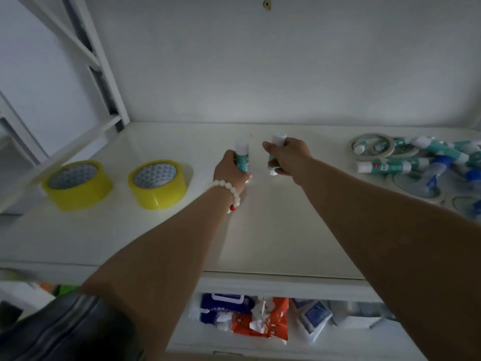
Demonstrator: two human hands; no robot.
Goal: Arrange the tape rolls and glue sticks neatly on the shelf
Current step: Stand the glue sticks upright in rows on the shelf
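Note:
Two yellow tape rolls (78, 185) (158, 184) lie flat side by side at the left of the white shelf (273, 230). My left hand (230, 169) is closed around a teal-and-white glue stick (242, 157), held upright near the shelf's middle. Just to its right, my right hand (287, 156) grips a second glue stick (278, 142), slightly tilted. At the far right lies a jumbled pile of glue sticks (385, 166), with thin white tape rings (372, 147) among them.
Blue-capped glue bottles (437, 168) are mixed into the right pile. A white frame post (104, 66) bounds the shelf on the left. The wall stands close behind. Packets (260, 319) fill the lower shelf below the front edge.

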